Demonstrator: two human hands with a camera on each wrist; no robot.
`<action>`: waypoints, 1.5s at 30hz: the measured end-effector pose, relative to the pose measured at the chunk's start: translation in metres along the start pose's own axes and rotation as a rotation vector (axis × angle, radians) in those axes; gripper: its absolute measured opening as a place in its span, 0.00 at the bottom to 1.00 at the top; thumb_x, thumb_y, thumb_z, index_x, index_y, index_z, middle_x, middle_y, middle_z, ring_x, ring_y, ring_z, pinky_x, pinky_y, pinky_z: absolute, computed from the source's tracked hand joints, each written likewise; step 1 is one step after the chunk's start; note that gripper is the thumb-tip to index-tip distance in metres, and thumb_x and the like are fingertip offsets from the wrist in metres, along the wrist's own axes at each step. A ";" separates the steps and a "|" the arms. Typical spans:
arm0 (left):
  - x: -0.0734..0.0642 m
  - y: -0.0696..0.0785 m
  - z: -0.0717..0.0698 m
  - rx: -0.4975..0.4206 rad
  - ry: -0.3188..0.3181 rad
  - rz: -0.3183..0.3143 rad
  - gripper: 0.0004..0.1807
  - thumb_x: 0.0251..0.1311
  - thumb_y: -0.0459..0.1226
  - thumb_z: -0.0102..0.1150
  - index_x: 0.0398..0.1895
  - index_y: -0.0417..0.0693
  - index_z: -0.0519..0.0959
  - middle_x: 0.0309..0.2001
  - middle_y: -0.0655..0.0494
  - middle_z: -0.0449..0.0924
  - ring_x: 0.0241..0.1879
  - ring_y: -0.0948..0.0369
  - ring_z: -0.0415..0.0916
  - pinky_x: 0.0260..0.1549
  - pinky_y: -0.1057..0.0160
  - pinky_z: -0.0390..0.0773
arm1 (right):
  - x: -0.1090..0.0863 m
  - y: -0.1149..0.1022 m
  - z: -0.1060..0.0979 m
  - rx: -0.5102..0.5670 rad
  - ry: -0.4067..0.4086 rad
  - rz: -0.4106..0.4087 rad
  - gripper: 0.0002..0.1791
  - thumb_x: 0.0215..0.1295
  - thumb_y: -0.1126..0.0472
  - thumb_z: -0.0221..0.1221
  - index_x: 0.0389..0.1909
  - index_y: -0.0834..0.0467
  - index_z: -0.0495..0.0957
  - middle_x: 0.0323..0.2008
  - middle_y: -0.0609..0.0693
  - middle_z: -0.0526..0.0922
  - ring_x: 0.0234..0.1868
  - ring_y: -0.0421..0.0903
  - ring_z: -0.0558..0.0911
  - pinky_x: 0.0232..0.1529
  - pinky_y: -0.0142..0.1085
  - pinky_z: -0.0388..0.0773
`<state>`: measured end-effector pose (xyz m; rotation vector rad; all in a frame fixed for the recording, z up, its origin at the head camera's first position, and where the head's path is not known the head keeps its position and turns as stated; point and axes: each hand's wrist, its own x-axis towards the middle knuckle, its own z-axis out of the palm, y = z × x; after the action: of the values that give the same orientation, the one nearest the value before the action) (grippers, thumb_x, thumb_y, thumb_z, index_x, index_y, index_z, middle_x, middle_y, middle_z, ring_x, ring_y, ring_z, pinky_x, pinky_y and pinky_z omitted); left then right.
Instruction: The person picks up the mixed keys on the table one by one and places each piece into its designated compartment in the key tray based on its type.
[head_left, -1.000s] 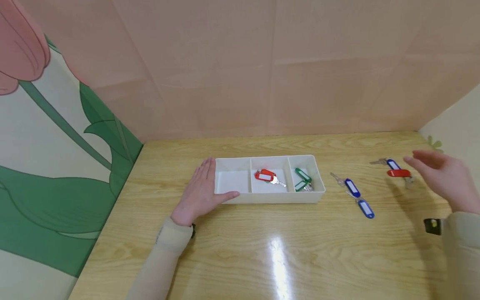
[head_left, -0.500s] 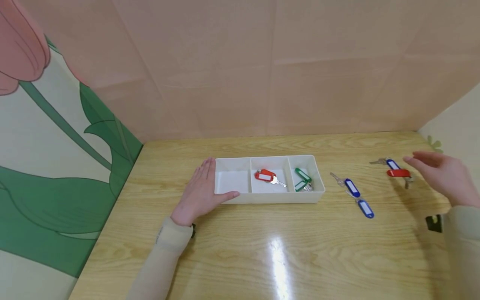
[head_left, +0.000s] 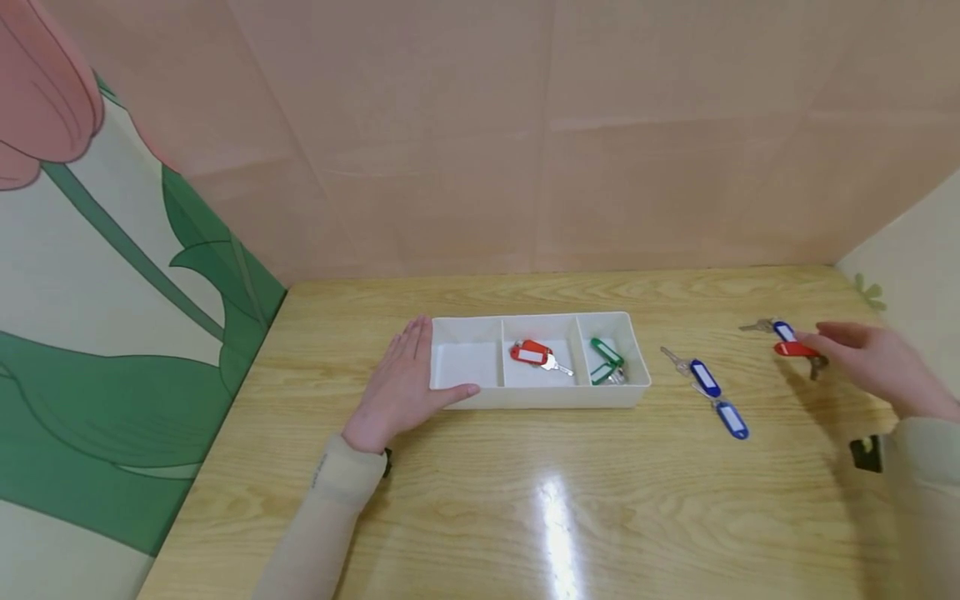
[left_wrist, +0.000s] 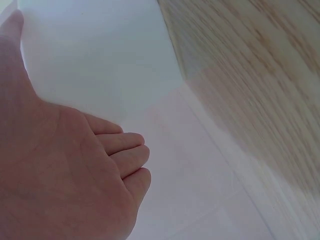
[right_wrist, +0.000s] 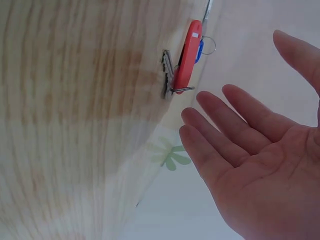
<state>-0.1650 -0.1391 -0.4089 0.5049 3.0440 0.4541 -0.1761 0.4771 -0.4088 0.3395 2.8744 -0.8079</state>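
Note:
My left hand [head_left: 397, 379] lies against the left end of a white three-compartment tray [head_left: 540, 397], fingers straight along its side and thumb over the front rim. The left wrist view shows the palm [left_wrist: 65, 170] beside the tray wall [left_wrist: 100, 55]. At the right, my right hand [head_left: 873, 358] hovers with fingers spread and nothing held, its fingertips right by a red key tag [head_left: 795, 349]. That tag, with its key [right_wrist: 167, 75], rests across a blue key tag [head_left: 783, 331]. In the right wrist view a small gap separates the fingertips from the red tag [right_wrist: 189, 57].
The tray's middle compartment holds red-tagged keys [head_left: 529, 354]; its right one holds green-tagged keys [head_left: 606, 350]. Between tray and right hand lie two blue key tags, one upper [head_left: 704, 377] and one lower [head_left: 732, 419]. A pink-covered wall [head_left: 540, 167] rises behind the wooden table [head_left: 465, 517].
My right hand has lowered slightly, and its thumb and fingers have come closer to the red key tag. The left hand and tray stay in place.

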 end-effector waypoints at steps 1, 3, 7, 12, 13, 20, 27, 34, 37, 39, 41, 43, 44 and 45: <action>0.000 0.000 0.000 -0.001 0.000 0.000 0.71 0.54 0.81 0.42 0.81 0.35 0.38 0.81 0.41 0.37 0.80 0.52 0.34 0.76 0.55 0.39 | 0.000 0.000 0.001 -0.002 -0.001 0.004 0.55 0.74 0.30 0.43 0.73 0.79 0.48 0.67 0.85 0.54 0.61 0.83 0.58 0.52 0.77 0.62; 0.000 0.001 0.000 -0.004 -0.003 -0.002 0.71 0.54 0.81 0.42 0.81 0.35 0.38 0.81 0.41 0.37 0.80 0.52 0.34 0.76 0.55 0.38 | -0.001 0.001 0.001 -0.005 -0.008 0.008 0.56 0.74 0.29 0.43 0.73 0.80 0.48 0.67 0.85 0.53 0.61 0.84 0.58 0.52 0.77 0.62; -0.001 0.001 0.000 -0.009 -0.003 -0.004 0.71 0.54 0.81 0.42 0.81 0.36 0.38 0.81 0.41 0.37 0.80 0.52 0.33 0.76 0.55 0.39 | -0.003 -0.001 0.001 -0.008 -0.040 0.024 0.58 0.72 0.27 0.43 0.73 0.79 0.46 0.67 0.85 0.52 0.61 0.84 0.58 0.51 0.77 0.63; -0.001 0.000 0.000 -0.009 0.003 0.000 0.71 0.54 0.81 0.42 0.81 0.35 0.38 0.81 0.41 0.37 0.80 0.52 0.34 0.76 0.55 0.39 | -0.005 -0.001 0.001 -0.020 -0.088 -0.012 0.57 0.74 0.29 0.44 0.73 0.80 0.46 0.66 0.86 0.53 0.60 0.84 0.58 0.51 0.77 0.62; -0.001 0.000 0.000 -0.009 0.004 0.000 0.71 0.54 0.81 0.42 0.81 0.35 0.38 0.81 0.41 0.37 0.80 0.52 0.34 0.76 0.55 0.38 | -0.005 -0.001 0.001 -0.018 -0.095 -0.021 0.56 0.74 0.30 0.43 0.73 0.80 0.46 0.66 0.86 0.52 0.60 0.85 0.57 0.51 0.77 0.62; 0.000 0.001 0.001 -0.012 -0.002 0.000 0.71 0.53 0.81 0.42 0.81 0.36 0.38 0.81 0.42 0.36 0.80 0.53 0.33 0.76 0.55 0.38 | -0.003 0.001 0.006 0.021 -0.094 -0.004 0.57 0.74 0.30 0.43 0.73 0.80 0.44 0.67 0.86 0.49 0.62 0.85 0.55 0.53 0.77 0.60; 0.000 0.001 0.001 -0.008 -0.006 -0.004 0.71 0.53 0.81 0.42 0.81 0.36 0.37 0.81 0.42 0.36 0.80 0.52 0.33 0.76 0.56 0.38 | -0.001 0.002 0.009 0.029 -0.058 -0.018 0.53 0.75 0.32 0.46 0.71 0.80 0.53 0.66 0.84 0.57 0.61 0.82 0.61 0.53 0.76 0.62; 0.001 0.000 0.001 -0.011 0.000 -0.002 0.70 0.54 0.81 0.42 0.81 0.35 0.38 0.81 0.41 0.37 0.80 0.51 0.34 0.76 0.55 0.38 | 0.009 -0.001 0.015 -0.025 -0.017 -0.071 0.45 0.71 0.36 0.58 0.62 0.76 0.70 0.57 0.78 0.74 0.50 0.71 0.75 0.41 0.62 0.74; 0.001 0.000 0.001 -0.005 -0.003 -0.005 0.71 0.54 0.81 0.42 0.81 0.35 0.38 0.81 0.41 0.37 0.80 0.52 0.34 0.76 0.55 0.38 | 0.011 -0.002 0.016 -0.056 -0.027 -0.121 0.41 0.70 0.39 0.61 0.61 0.75 0.73 0.53 0.75 0.79 0.47 0.67 0.79 0.37 0.53 0.76; 0.001 0.000 0.001 0.000 -0.005 -0.008 0.71 0.53 0.81 0.41 0.81 0.36 0.37 0.81 0.42 0.36 0.80 0.53 0.33 0.76 0.55 0.38 | 0.011 -0.002 0.015 -0.070 -0.044 -0.156 0.40 0.69 0.41 0.63 0.60 0.75 0.74 0.50 0.73 0.81 0.43 0.63 0.82 0.35 0.48 0.76; 0.001 0.000 0.002 0.003 -0.008 -0.009 0.71 0.53 0.82 0.40 0.81 0.36 0.37 0.81 0.42 0.36 0.80 0.53 0.33 0.76 0.56 0.37 | 0.010 -0.003 0.015 -0.091 -0.055 -0.178 0.38 0.68 0.42 0.65 0.58 0.75 0.76 0.46 0.69 0.84 0.39 0.56 0.82 0.33 0.41 0.75; 0.001 0.000 0.002 0.006 -0.011 -0.011 0.71 0.53 0.82 0.39 0.81 0.36 0.36 0.81 0.42 0.36 0.80 0.53 0.32 0.76 0.56 0.37 | 0.009 -0.004 0.015 -0.100 -0.067 -0.187 0.37 0.67 0.42 0.66 0.56 0.75 0.78 0.42 0.65 0.85 0.36 0.51 0.80 0.31 0.38 0.73; 0.001 0.000 0.002 0.007 -0.012 -0.011 0.71 0.53 0.82 0.39 0.81 0.36 0.36 0.81 0.42 0.36 0.80 0.53 0.32 0.76 0.56 0.37 | 0.009 -0.005 0.016 -0.107 -0.069 -0.189 0.36 0.67 0.42 0.66 0.54 0.74 0.78 0.40 0.62 0.86 0.34 0.49 0.78 0.31 0.37 0.72; 0.001 0.000 0.002 0.007 -0.014 -0.012 0.71 0.52 0.82 0.39 0.81 0.37 0.36 0.81 0.42 0.36 0.80 0.54 0.32 0.76 0.57 0.37 | 0.008 -0.006 0.016 -0.113 -0.075 -0.189 0.36 0.67 0.43 0.66 0.54 0.74 0.79 0.39 0.60 0.85 0.33 0.48 0.77 0.30 0.37 0.72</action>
<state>-0.1657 -0.1383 -0.4107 0.4870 3.0351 0.4375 -0.1840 0.4650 -0.4206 0.0247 2.8967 -0.6662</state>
